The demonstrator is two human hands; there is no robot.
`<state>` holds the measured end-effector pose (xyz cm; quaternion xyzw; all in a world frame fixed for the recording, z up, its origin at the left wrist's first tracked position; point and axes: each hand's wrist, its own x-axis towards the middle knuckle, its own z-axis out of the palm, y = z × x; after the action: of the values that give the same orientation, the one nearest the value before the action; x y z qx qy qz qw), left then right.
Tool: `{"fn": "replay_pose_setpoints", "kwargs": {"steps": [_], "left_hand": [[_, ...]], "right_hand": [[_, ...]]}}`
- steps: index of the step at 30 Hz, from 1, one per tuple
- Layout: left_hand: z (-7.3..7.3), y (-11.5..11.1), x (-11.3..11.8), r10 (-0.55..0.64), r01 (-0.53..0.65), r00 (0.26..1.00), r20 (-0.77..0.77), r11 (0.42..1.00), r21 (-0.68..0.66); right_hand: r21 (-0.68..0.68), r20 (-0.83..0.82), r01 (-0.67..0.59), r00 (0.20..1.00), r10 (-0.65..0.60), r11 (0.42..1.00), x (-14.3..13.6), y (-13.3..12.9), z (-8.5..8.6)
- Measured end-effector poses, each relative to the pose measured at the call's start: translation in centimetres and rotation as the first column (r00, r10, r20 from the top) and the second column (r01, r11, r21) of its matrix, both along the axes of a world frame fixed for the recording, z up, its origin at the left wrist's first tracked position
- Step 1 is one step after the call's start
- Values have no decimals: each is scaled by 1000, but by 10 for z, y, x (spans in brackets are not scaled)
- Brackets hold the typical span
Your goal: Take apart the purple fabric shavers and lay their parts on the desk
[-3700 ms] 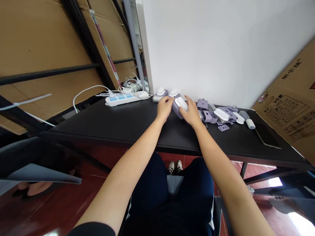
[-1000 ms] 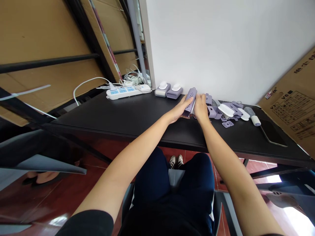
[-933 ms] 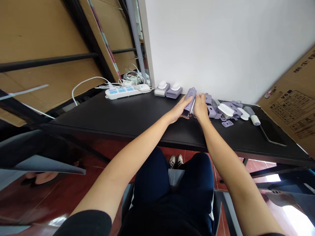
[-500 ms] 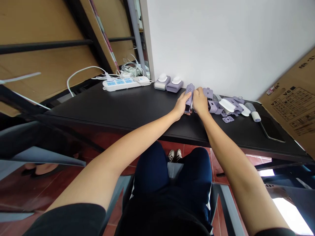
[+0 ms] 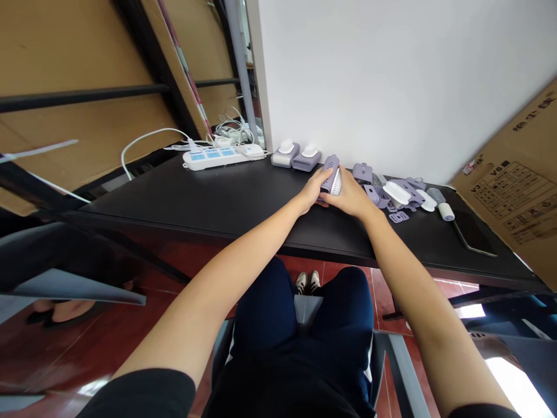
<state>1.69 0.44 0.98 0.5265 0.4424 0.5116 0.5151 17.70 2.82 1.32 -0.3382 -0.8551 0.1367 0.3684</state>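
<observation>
Both my hands meet on one purple plastic case (image 5: 331, 173) with a white ribbed part, held on edge on the black table (image 5: 217, 200) near the white wall. My left hand (image 5: 312, 190) grips its left side. My right hand (image 5: 350, 195) wraps its right side and underside. Two finished purple units with white tops (image 5: 296, 157) stand against the wall just left of my hands. A heap of loose purple and white parts (image 5: 394, 193) lies to the right.
A white power strip (image 5: 213, 157) with tangled white cables sits at the table's back left. A dark phone (image 5: 472, 235) lies at the right, beside a tilted cardboard box (image 5: 517, 191). Cardboard sheets and black shelf bars fill the left.
My hands have kept hold of the purple case since a second ago. My right hand has shifted from its side to wrap under it, and the view has drifted slightly.
</observation>
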Motion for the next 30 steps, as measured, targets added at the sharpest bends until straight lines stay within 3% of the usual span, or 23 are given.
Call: {"fn": "replay_pose_setpoints", "kwargs": {"steps": [5, 12, 21, 27, 30], "left_hand": [[3, -6, 5, 11, -9, 996, -90, 999, 32], [4, -5, 3, -21, 35, 984, -174, 996, 77], [5, -2, 3, 14, -11, 995, -99, 1000, 22], [2, 7, 1, 49, -50, 998, 46, 999, 10], [2, 7, -1, 44, -45, 999, 31, 998, 34]], "right_hand": [[37, 77, 141, 987, -144, 989, -3, -3, 7], [63, 156, 158, 974, -166, 986, 9, 6, 6], [-142, 40, 191, 981, -187, 971, -5, 9, -1], [-89, -77, 18, 997, -25, 996, -4, 18, -10], [-246, -256, -83, 966, 18, 966, -1, 19, -16]]}}
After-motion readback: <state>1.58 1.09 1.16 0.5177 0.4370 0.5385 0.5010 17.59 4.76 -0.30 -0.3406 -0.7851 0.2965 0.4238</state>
